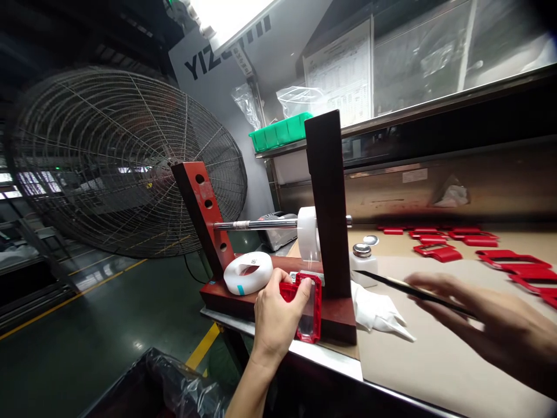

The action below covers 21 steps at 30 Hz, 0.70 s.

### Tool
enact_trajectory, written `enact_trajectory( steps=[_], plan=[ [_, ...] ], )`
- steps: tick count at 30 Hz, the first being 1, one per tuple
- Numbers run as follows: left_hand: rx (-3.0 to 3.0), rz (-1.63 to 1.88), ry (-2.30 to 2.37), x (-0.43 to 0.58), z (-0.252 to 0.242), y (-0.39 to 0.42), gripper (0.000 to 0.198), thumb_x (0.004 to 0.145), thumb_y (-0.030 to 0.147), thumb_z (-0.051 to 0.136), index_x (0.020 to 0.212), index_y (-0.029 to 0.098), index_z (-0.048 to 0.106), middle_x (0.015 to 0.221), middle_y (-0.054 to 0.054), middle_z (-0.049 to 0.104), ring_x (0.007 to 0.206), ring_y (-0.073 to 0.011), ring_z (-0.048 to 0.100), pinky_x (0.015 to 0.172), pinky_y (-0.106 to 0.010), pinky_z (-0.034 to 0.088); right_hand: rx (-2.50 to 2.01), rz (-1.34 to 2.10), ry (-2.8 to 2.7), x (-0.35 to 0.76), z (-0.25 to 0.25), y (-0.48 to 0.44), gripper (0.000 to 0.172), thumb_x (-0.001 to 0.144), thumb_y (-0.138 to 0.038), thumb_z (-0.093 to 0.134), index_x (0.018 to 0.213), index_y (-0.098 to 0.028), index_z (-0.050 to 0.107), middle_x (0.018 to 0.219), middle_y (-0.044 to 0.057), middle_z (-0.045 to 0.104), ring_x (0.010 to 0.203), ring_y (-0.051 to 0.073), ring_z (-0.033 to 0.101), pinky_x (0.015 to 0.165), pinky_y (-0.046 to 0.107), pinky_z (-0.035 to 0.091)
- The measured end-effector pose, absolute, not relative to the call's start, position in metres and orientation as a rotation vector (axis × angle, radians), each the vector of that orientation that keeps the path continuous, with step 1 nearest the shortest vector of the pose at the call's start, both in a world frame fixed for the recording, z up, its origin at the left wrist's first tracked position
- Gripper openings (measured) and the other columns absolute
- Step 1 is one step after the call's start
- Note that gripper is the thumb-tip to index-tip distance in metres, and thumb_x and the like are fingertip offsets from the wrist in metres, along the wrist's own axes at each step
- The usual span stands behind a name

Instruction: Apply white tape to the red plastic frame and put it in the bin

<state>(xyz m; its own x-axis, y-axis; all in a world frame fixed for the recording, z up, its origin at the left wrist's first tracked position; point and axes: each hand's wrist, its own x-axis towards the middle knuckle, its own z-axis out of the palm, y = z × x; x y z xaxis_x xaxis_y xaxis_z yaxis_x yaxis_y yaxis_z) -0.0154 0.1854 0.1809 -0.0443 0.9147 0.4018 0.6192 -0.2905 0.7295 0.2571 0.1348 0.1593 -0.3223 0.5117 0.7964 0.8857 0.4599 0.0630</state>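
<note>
My left hand pinches a red plastic frame with a clear window, thumb on its upper edge. The frame is in front of a wooden stand, just below a roll of clear film on the stand's metal rod. A strip of film seems to run down from the roll to the frame. My right hand, slightly blurred, holds a slim black pointed tool, its tip pointing left toward the stand. Whether it is a knife or tweezers I cannot tell.
A spare film roll lies on the stand's base. Beside the stand are a metal-capped bottle and a crumpled white cloth. Several red frames lie on the table at right. A large fan and a lined bin are at left.
</note>
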Motion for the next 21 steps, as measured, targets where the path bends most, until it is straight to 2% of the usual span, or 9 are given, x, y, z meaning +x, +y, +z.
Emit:
enact_trajectory(
  steps=[4,7,10,13,18,21],
  plan=[
    [1.899,1.236,1.645,-0.017,0.181,0.184,0.037,0.080,0.052,0.056,0.067,0.024,0.036,0.059,0.007,0.044,0.059,-0.0147,0.043,0.061,-0.027,0.032,-0.913,-0.716,-2.075,0.223,0.183,0.153,0.020,0.098,-0.022,0.041,0.115,-0.024,0.051,0.094,0.001,0.069,0.073,0.011,0.067,0.059,0.019,0.050],
    [1.886,1.221,1.666,-0.018,0.180,0.183,0.037,0.079,0.053,0.056,0.067,0.024,0.036,0.058,0.006,0.045,0.059,-0.0154,0.043,0.060,-0.028,0.031,-0.857,-0.840,-2.104,0.206,0.186,0.163,0.024,0.095,-0.014,0.043,0.117,-0.021,0.052,0.099,0.003,0.068,0.081,0.016,0.067,0.059,0.025,0.050],
    [1.885,1.218,1.670,-0.019,0.180,0.182,0.033,0.080,0.047,0.056,0.067,0.024,0.036,0.058,0.006,0.045,0.058,-0.0151,0.042,0.060,-0.028,0.030,-0.810,-0.917,-2.132,0.197,0.187,0.167,0.028,0.094,-0.007,0.037,0.115,-0.019,0.052,0.099,0.003,0.069,0.082,0.017,0.066,0.056,0.025,0.049],
    [1.891,1.219,1.664,-0.019,0.180,0.182,0.030,0.080,0.043,0.055,0.067,0.024,0.035,0.058,0.007,0.045,0.058,-0.0149,0.042,0.060,-0.028,0.029,-0.786,-0.969,-2.135,0.195,0.187,0.168,0.032,0.094,-0.004,0.031,0.113,-0.018,0.052,0.096,0.003,0.069,0.079,0.016,0.065,0.055,0.025,0.048],
    [1.888,1.219,1.663,-0.019,0.178,0.184,0.030,0.080,0.044,0.054,0.067,0.025,0.035,0.059,0.006,0.045,0.058,-0.0150,0.042,0.060,-0.027,0.029,-0.811,-0.991,-2.117,0.194,0.182,0.167,0.034,0.093,-0.004,0.032,0.118,-0.017,0.051,0.099,0.004,0.068,0.084,0.018,0.064,0.061,0.028,0.047],
    [1.887,1.219,1.665,-0.019,0.177,0.184,0.030,0.081,0.044,0.053,0.068,0.025,0.035,0.060,0.006,0.046,0.059,-0.0154,0.042,0.060,-0.027,0.029,-0.812,-1.065,-2.155,0.189,0.183,0.166,0.033,0.090,-0.002,0.035,0.116,-0.014,0.052,0.096,0.005,0.067,0.080,0.018,0.063,0.056,0.028,0.046]
  ],
)
